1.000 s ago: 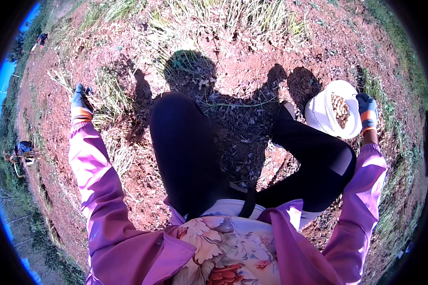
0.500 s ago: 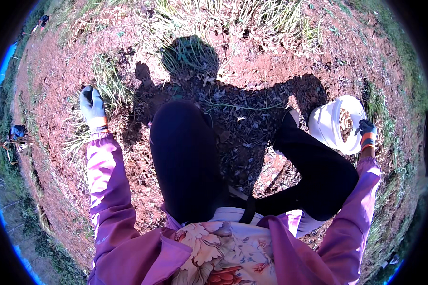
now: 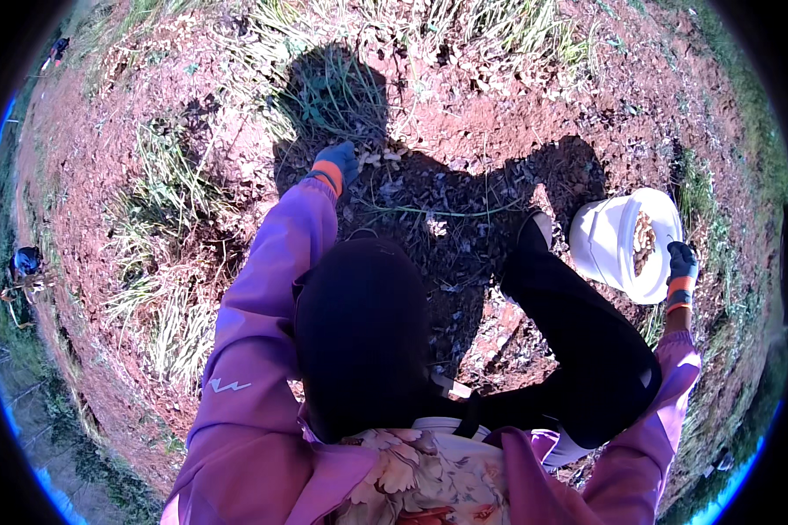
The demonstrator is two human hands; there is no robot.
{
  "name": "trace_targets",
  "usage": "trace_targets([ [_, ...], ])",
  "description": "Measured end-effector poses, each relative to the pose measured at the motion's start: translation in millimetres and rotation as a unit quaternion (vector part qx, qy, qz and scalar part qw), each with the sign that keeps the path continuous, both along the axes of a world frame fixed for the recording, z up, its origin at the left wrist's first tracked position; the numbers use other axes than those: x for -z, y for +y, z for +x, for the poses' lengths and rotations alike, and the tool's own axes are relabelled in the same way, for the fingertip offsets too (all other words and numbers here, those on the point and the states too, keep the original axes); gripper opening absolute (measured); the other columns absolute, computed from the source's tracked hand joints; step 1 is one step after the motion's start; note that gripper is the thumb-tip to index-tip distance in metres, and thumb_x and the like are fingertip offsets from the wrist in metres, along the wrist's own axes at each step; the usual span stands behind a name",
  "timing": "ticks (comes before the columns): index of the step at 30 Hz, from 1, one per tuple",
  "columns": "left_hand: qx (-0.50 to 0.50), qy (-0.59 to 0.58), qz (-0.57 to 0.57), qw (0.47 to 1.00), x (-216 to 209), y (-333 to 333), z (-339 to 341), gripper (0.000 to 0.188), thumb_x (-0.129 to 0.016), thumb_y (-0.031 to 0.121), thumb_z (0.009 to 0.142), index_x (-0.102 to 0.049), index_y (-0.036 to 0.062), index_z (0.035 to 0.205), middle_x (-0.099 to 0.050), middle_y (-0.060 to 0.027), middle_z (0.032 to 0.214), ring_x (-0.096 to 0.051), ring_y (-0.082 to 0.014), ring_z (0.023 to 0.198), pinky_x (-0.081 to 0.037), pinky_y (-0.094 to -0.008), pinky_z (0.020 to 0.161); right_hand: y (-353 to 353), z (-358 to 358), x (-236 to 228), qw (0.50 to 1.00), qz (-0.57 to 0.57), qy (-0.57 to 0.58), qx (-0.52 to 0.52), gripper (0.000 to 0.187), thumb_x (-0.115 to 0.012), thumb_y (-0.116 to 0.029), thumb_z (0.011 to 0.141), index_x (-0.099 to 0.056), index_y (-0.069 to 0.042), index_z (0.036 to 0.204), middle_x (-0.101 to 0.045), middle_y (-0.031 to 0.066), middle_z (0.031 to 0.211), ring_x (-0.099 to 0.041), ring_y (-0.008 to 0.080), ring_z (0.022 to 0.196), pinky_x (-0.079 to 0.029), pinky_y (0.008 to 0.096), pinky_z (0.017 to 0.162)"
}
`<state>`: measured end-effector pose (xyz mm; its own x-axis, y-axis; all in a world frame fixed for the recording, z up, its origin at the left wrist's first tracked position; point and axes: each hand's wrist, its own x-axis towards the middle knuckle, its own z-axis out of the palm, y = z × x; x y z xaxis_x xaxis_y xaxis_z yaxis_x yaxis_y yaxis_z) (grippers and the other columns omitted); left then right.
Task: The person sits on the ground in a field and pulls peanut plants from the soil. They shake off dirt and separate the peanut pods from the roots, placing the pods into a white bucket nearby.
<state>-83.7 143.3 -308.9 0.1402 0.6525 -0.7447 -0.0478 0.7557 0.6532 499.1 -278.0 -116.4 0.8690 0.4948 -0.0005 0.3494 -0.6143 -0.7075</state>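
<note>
One of the two gloved hands, the left hand, in blue-grey fabric with an orange cuff, reaches down to a field of red-brown soil, just beside a small scatter of pale, knobbly pods. Its fingers look drawn inward, but the back of the glove and the shade hide the tips, so I cannot tell whether they pinch anything. Just beyond lies a clump of leafy green stems, darkened by the person's shadow.

Out to the side, the right hand, in a dark glove with an orange cuff, is at the outer rim of a round white plastic bucket. Whether it grips the rim or merely rests there cannot be told; it seems placed to steady the bucket, whose mouth shows toward it. More tan pods lie inside. The bucket sits beside the person's foot, presumably to stay within arm's reach, and the bent knee appears turned outward to leave room between the legs.

Farther out, a loose heap of green and straw-coloured stems spreads toward the field's left edge, where a stooping co-worker is visible.
</note>
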Motion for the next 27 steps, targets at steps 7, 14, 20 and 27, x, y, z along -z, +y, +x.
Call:
trace_targets([
  [7, -0.108, -0.006, -0.089, 0.990, 100, 59, 8, 0.046, -0.065, 0.043, 0.073, -0.052, 0.0170, 0.109, -0.054, -0.0054, 0.100, -0.051, -0.0254, 0.079, -0.044, -0.0405, 0.064, 2, 15, 16, 0.989, 0.035, 0.140, 0.032, 0.016, -0.059, -0.014, 0.080, -0.063, -0.008, 0.094, -0.055, -0.0048, 0.063, -0.041, 0.0030, 0.045, -0.035, 0.0179, 0.042],
  [14, -0.200, -0.044, -0.033, 0.978, 103, 64, 29, 0.036, -0.068, 0.034, 0.072, -0.056, 0.0175, 0.102, -0.059, -0.0064, 0.095, -0.054, -0.0256, 0.081, -0.044, -0.0407, 0.069, 18, -17, 19, 0.945, 0.206, 0.256, 0.000, 0.018, -0.061, -0.012, 0.080, -0.061, -0.007, 0.097, -0.061, 0.0010, 0.083, -0.058, 0.0108, 0.076, -0.046, 0.0268, 0.071],
  [20, -0.172, 0.007, 0.090, 0.981, 66, 23, 37, 0.038, -0.064, 0.031, 0.074, -0.053, 0.0224, 0.109, -0.058, -0.0018, 0.096, -0.053, -0.0214, 0.077, -0.043, -0.0388, 0.064, 22, -28, 6, 0.945, 0.184, 0.268, 0.045, 0.015, -0.062, -0.020, 0.079, -0.062, -0.015, 0.094, -0.034, -0.0108, 0.051, -0.030, 0.0030, 0.045, -0.040, 0.0284, 0.056],
  [27, -0.066, -0.053, 0.138, 0.987, -28, -50, 50, 0.036, -0.062, 0.025, 0.076, -0.053, 0.0220, 0.111, -0.058, 0.0014, 0.088, -0.052, -0.0120, 0.068, -0.040, -0.0281, 0.052, 26, -26, 8, 0.977, 0.109, 0.175, 0.059, 0.022, -0.057, -0.019, 0.080, -0.062, -0.014, 0.101, -0.046, -0.0066, 0.066, -0.040, 0.0044, 0.052, -0.038, 0.0277, 0.052],
])
